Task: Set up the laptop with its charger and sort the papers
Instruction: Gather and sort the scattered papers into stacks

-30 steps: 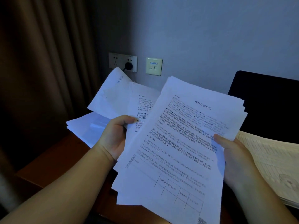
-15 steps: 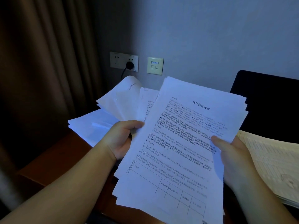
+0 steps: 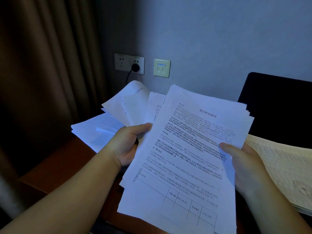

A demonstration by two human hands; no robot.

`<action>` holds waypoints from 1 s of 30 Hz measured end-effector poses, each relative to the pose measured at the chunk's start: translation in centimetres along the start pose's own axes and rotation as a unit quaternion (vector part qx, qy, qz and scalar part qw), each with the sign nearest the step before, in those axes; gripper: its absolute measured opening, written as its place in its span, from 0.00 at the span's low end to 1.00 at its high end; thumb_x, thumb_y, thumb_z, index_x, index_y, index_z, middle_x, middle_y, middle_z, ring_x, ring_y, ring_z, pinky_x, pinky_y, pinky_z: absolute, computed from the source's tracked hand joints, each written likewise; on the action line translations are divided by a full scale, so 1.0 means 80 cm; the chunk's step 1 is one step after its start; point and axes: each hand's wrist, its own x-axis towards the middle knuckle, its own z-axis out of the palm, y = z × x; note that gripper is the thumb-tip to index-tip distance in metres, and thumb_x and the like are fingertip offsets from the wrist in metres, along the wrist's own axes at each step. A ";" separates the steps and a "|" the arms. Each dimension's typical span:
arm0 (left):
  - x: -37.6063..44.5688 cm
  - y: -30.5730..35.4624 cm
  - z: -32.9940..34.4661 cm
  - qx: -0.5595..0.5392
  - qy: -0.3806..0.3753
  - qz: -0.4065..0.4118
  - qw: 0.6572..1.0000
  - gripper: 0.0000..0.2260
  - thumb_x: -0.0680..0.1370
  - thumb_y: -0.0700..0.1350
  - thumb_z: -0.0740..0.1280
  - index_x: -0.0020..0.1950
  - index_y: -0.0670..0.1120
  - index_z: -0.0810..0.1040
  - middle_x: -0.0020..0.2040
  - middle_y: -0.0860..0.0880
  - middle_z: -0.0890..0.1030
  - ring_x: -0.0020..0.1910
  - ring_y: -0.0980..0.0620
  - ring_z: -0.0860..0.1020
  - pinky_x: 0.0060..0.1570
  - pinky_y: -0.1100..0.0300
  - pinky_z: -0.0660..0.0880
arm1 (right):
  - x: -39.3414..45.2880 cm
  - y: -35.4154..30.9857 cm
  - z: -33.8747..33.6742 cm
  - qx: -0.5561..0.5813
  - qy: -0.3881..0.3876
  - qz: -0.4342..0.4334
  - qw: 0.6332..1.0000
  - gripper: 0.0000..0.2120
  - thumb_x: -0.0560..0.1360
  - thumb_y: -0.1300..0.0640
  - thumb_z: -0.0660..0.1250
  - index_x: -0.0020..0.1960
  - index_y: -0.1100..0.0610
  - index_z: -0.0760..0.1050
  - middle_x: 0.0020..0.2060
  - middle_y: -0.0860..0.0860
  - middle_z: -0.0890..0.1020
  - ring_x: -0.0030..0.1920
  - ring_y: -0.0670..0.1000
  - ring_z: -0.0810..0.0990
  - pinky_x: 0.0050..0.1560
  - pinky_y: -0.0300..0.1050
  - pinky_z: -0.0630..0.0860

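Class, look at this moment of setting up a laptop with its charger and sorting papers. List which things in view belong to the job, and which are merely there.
Part of the job:
- printed stack held by right hand
- curled sheets held by left hand
- white pile on the desk
- yellowish stack
- black plug in wall socket
- dark laptop screen

Merely there:
- curtain
- network wall plate

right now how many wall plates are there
2: a socket plate with a plug in it, left; a cream data plate right of it. Papers may hide others.

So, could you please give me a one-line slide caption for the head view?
Both hands, left and right, hold printed papers above a wooden desk.
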 end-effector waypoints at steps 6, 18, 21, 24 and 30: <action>0.001 0.000 0.000 0.005 0.003 0.009 1.000 0.16 0.67 0.42 0.73 0.52 0.36 0.87 0.54 0.37 0.85 0.47 0.40 0.86 0.44 0.45 0.84 | -0.001 0.001 0.003 -0.004 0.057 -0.073 0.996 0.14 0.79 0.68 0.67 0.59 0.54 0.81 0.52 0.49 0.88 0.50 0.53 0.87 0.49 0.51 0.82; -0.006 0.002 0.007 0.003 0.027 0.022 0.999 0.29 0.69 0.40 0.72 0.69 0.35 0.77 0.65 0.34 0.81 0.56 0.37 0.82 0.51 0.43 0.83 | 0.000 -0.001 0.001 -0.004 0.055 -0.078 0.995 0.13 0.80 0.69 0.65 0.54 0.53 0.81 0.48 0.45 0.88 0.47 0.48 0.88 0.46 0.47 0.80; -0.007 0.002 0.007 0.006 0.027 0.018 0.999 0.28 0.69 0.40 0.72 0.69 0.35 0.77 0.63 0.34 0.82 0.55 0.37 0.83 0.50 0.43 0.84 | 0.001 0.001 -0.001 0.006 0.069 -0.072 0.995 0.12 0.80 0.68 0.66 0.55 0.53 0.81 0.46 0.45 0.88 0.45 0.49 0.88 0.38 0.44 0.82; -0.006 0.002 0.003 0.007 0.033 0.024 0.999 0.26 0.70 0.41 0.72 0.67 0.36 0.78 0.62 0.35 0.82 0.56 0.37 0.83 0.53 0.43 0.82 | 0.001 0.002 -0.003 0.023 0.098 -0.077 0.992 0.12 0.79 0.65 0.69 0.60 0.54 0.80 0.48 0.46 0.88 0.45 0.50 0.88 0.41 0.50 0.84; -0.005 0.005 0.001 0.016 0.042 0.036 0.998 0.27 0.69 0.43 0.73 0.67 0.37 0.79 0.62 0.35 0.83 0.56 0.37 0.83 0.51 0.44 0.83 | -0.001 -0.001 0.002 0.029 0.077 -0.083 0.993 0.15 0.82 0.68 0.63 0.59 0.51 0.80 0.52 0.45 0.87 0.52 0.48 0.87 0.55 0.51 0.79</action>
